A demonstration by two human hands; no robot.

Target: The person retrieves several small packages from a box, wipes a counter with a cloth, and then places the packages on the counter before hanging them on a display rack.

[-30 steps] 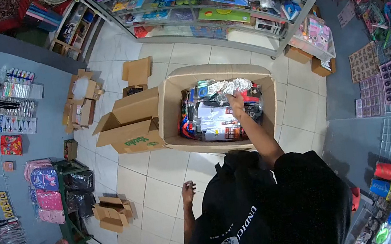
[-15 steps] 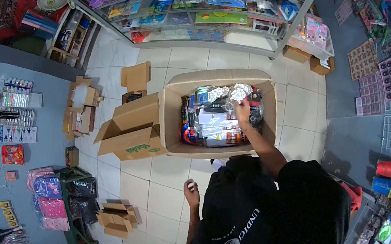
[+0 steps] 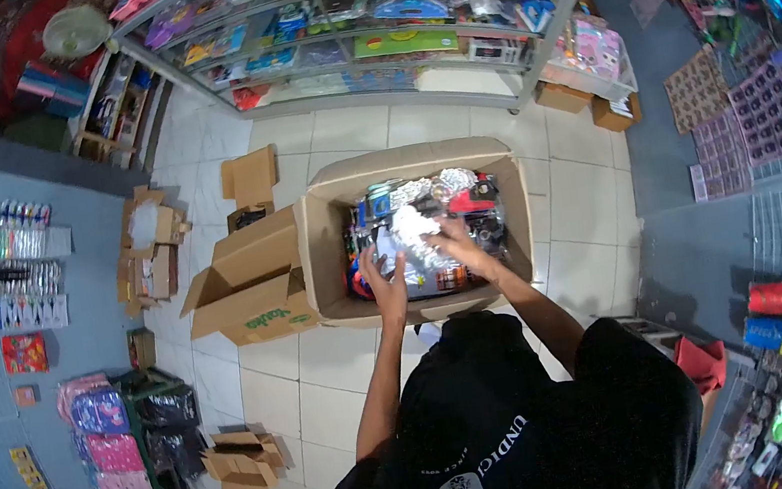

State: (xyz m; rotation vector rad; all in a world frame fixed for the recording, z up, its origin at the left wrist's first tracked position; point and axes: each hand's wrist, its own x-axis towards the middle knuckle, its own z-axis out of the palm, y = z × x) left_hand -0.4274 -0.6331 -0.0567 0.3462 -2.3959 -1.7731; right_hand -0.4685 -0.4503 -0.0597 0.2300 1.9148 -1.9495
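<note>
A: Both hands down inside the big cardboard box [image 3: 327,254] on the tiled floor [image 3: 578,206]?

B: Yes. Left hand [image 3: 386,281] at the near left part of the contents, fingers spread and laid flat on the plastic-wrapped packs [image 3: 406,278]. Right hand [image 3: 459,239] further in, near the middle.

A: And the grip of the right?

B: Fingers curled around a crinkled white-and-silver packet [image 3: 414,226] — pinching it at its lower edge, so far as can be told. Too small for individual fingertips.

A: Where exactly in the box?

B: Centre, on top of the pile, just left of a red pack [image 3: 471,200]. More silvery bags [image 3: 442,182] against the far wall of the box, blue and orange items [image 3: 359,269] along the left wall.

A: Box flaps?

B: Open. Left flap [image 3: 249,276] folded out and down toward the floor, green lettering on its side.

A: Around it?

B: Small open carton [image 3: 250,180] just behind the flap, a cluster of little cartons [image 3: 145,256] further left, another one [image 3: 236,460] near the lower left. Glass shelving [image 3: 380,34] full of coloured goods beyond the box. Pink bags [image 3: 100,430] hanging at the left, red and blue cylinders [image 3: 766,315] at the right.

A: Clothing?

B: Black shirt [image 3: 500,431] with white print — filling the lower frame.
</note>
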